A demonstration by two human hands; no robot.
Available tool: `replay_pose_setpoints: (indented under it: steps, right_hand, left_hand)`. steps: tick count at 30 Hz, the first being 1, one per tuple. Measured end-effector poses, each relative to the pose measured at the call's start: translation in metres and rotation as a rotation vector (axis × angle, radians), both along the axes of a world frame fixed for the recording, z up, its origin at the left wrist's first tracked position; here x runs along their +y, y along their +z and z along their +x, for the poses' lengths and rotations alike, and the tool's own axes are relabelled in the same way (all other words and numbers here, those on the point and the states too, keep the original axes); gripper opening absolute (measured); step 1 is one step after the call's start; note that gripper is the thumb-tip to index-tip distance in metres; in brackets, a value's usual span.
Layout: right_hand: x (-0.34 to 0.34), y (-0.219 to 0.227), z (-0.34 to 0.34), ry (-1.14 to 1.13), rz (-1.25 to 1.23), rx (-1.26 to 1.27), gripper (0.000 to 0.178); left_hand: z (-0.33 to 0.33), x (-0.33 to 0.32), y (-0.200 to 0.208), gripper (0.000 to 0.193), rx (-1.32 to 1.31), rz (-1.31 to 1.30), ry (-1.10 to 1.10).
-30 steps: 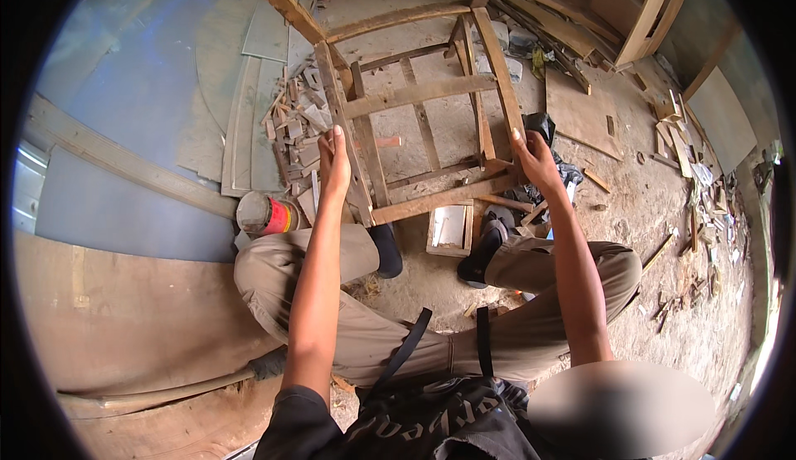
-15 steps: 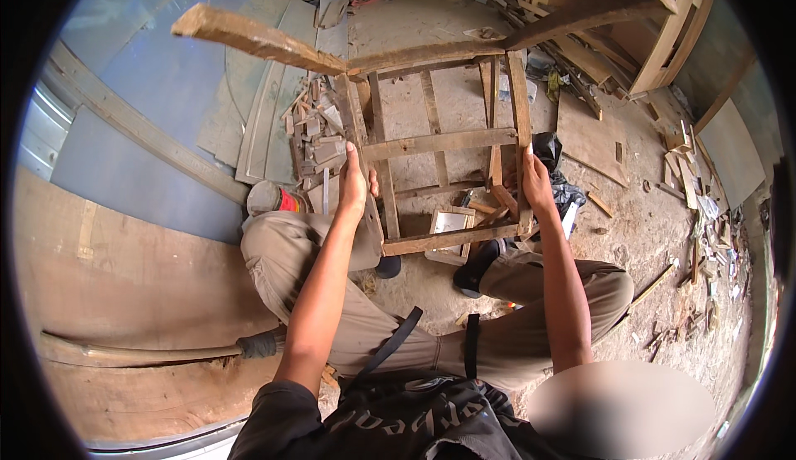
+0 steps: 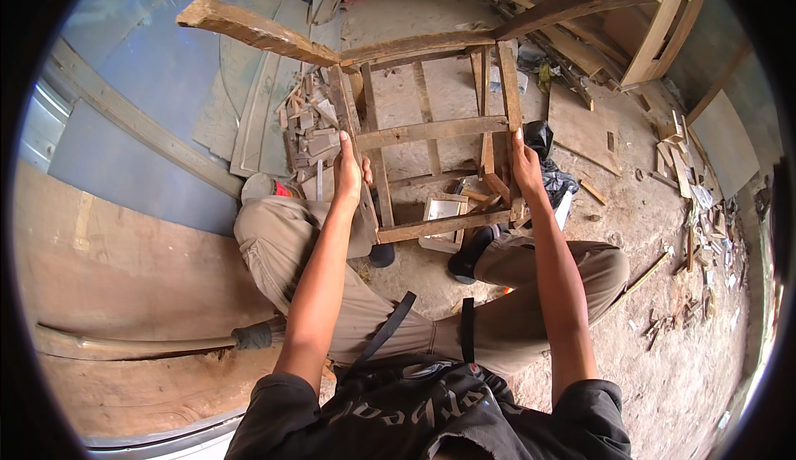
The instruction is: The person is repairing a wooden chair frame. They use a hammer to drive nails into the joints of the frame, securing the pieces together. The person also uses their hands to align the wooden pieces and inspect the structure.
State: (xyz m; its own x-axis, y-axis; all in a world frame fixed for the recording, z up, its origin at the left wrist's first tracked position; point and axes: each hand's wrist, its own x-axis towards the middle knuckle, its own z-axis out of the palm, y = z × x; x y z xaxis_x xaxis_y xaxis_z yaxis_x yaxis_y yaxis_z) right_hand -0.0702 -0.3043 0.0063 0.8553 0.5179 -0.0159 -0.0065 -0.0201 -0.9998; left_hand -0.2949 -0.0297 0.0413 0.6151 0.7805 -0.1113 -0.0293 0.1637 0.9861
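Gripping wooden frame with fingers: left hand, right hand outstretched, opposite sides.

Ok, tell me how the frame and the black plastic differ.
The frame is brown, slatted wood; the black plastic is shiny and crumpled. The frame is held between the left hand and right hand; the black plastic lies on the floor, unheld. The frame looks much larger in view than the black plastic.
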Motion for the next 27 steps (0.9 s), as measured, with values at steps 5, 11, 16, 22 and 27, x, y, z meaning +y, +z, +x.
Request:
replay_pose_setpoints:
  steps: [5, 11, 16, 22, 27]
  right_hand:
    - [0.013, 0.005, -0.008, -0.115, 0.0, -0.062, 0.065]
    - [0.028, 0.021, -0.016, -0.185, -0.039, -0.026, 0.064]
    - [0.056, 0.048, -0.024, -0.224, -0.14, -0.065, 0.065]
    - [0.026, 0.023, -0.041, -0.285, -0.112, -0.103, 0.067]
    - [0.047, 0.022, -0.036, -0.301, -0.01, -0.127, 0.063]
  left_hand:
    - [-0.005, -0.002, -0.019, 0.068, -0.041, 0.122, 0.072]
    - [0.003, 0.012, -0.018, 0.068, 0.097, 0.224, 0.157]
    - [0.012, 0.067, -0.009, 0.066, 0.298, 0.395, 0.163]
    - [0.001, 0.018, -0.002, 0.061, 0.143, 0.488, 0.222]
    - [0.005, 0.038, -0.029, 0.053, 0.017, 0.34, 0.231]
